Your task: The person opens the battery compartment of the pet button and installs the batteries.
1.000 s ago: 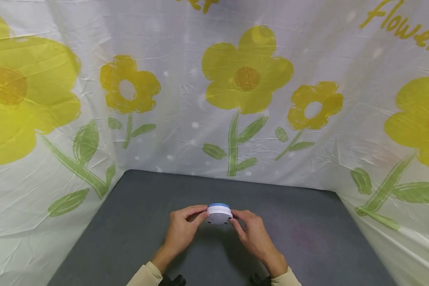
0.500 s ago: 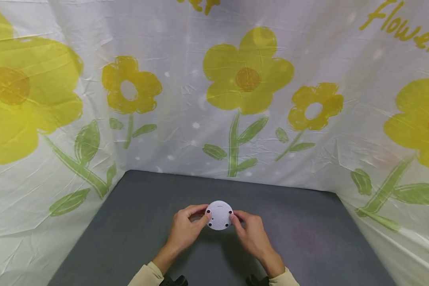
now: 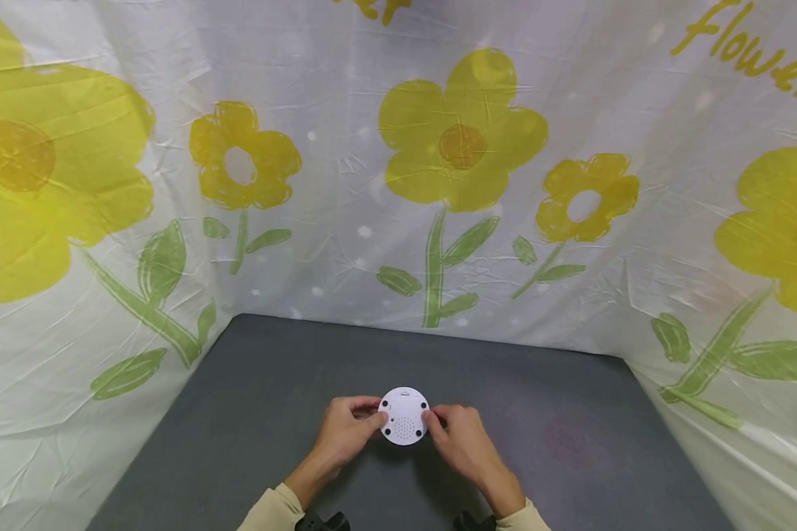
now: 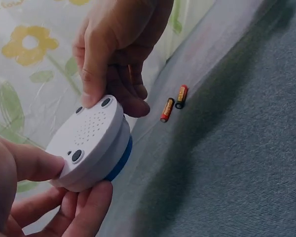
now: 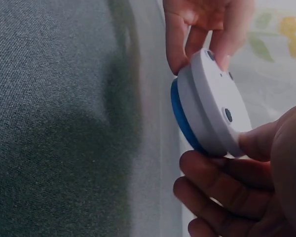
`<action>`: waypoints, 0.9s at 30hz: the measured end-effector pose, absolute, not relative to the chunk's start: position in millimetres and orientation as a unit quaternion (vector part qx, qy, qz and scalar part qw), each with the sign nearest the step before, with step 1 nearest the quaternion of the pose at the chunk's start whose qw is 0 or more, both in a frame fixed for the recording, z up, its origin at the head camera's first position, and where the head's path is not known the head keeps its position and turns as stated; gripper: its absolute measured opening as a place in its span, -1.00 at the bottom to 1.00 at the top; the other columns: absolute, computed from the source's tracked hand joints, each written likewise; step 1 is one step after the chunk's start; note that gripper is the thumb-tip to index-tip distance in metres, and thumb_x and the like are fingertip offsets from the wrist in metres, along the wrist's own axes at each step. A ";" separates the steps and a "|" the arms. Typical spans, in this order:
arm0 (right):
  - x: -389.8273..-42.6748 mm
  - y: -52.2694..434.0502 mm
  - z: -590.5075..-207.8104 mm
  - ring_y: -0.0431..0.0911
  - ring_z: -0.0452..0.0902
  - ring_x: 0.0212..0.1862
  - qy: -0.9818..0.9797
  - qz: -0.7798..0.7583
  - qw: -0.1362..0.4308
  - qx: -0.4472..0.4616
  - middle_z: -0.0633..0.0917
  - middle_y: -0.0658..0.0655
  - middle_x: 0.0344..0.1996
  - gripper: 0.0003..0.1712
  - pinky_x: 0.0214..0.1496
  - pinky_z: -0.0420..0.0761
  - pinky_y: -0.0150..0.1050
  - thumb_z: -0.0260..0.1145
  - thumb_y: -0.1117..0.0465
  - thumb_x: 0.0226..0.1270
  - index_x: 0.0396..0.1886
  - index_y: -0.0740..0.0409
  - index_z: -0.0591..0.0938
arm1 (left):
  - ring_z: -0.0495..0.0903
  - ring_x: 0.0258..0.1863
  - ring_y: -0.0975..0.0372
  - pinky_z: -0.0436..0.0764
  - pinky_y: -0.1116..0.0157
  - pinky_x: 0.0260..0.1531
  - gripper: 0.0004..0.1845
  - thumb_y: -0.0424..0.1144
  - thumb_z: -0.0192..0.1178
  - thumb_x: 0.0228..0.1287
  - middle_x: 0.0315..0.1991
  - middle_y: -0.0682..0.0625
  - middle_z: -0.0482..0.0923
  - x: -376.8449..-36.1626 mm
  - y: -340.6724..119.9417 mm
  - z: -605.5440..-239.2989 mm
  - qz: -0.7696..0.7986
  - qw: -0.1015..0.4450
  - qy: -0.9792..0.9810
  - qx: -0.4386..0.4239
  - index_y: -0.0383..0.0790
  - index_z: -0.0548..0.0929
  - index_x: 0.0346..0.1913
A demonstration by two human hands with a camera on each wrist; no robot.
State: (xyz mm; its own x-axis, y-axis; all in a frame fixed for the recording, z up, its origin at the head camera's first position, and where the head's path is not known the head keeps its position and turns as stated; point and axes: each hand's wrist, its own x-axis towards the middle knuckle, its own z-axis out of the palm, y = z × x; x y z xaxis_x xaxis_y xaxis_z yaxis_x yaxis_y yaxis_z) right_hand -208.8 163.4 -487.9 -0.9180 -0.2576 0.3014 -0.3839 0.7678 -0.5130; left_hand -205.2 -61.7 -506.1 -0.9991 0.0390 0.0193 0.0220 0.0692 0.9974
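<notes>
A round white device [image 3: 404,416] with a blue band [image 4: 122,159] is held above the grey table [image 3: 272,383], its perforated underside with dark feet turned up toward me. My left hand [image 3: 372,420] pinches its left edge with thumb and fingers. My right hand [image 3: 435,425] pinches the right edge. In the right wrist view the device [image 5: 212,106] shows edge-on, with the blue band facing the table. In the left wrist view two small batteries [image 4: 167,109] lie on the table beyond the right hand.
A white sheet printed with yellow flowers [image 3: 461,140] hangs as walls along the back and both sides of the table. Bare grey table surface lies left and right of the hands.
The device has been tipped from side-on, blue top showing, to underside facing me. Both hands have drawn it lower and nearer to me.
</notes>
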 end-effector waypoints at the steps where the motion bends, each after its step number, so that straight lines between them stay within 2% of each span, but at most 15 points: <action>1: -208.5 163.2 -488.7 -0.28 0.41 -0.47 -0.935 0.291 0.106 0.171 0.70 -0.12 -0.55 -0.79 -0.41 0.45 -0.38 0.38 0.20 0.53 -0.35 0.05 0.84 | 0.82 -0.21 0.15 0.89 0.16 -0.22 -0.66 -0.45 0.45 0.30 -0.15 -0.22 0.81 -205.3 -61.5 -507.5 0.684 0.011 0.729 0.019 -0.57 0.76 0.09; 6: -207.8 162.9 -492.6 -0.27 0.38 -0.50 -0.939 0.273 0.116 0.173 0.61 -0.16 -0.62 -0.80 -0.44 0.41 -0.35 0.43 0.20 0.46 -0.43 0.03 0.81 | 0.79 -0.28 0.17 0.89 0.16 -0.26 -0.69 -0.46 0.44 0.29 -0.23 -0.18 0.80 -206.8 -60.6 -513.5 0.679 0.025 0.734 0.016 -0.58 0.77 0.04; 18: -204.7 160.9 -497.5 -0.23 0.51 -0.48 -0.949 0.253 0.109 0.154 0.69 -0.13 -0.57 -0.87 -0.43 0.48 -0.23 0.50 0.15 0.33 -0.44 -0.02 0.80 | 0.81 -0.39 0.20 0.87 0.23 -0.34 -0.78 -0.47 0.43 0.27 -0.29 -0.12 0.80 -208.1 -55.3 -520.5 0.633 0.054 0.772 -0.015 -0.52 0.80 -0.05; 27: -206.6 159.5 -502.0 -0.24 0.52 -0.47 -0.953 0.246 0.101 0.143 0.71 -0.14 -0.56 -0.89 -0.42 0.49 -0.25 0.48 0.16 0.30 -0.44 -0.03 0.81 | 0.80 -0.42 0.23 0.86 0.26 -0.36 -0.77 -0.46 0.43 0.27 -0.31 -0.10 0.79 -208.5 -53.9 -524.8 0.626 0.068 0.776 -0.037 -0.51 0.80 -0.05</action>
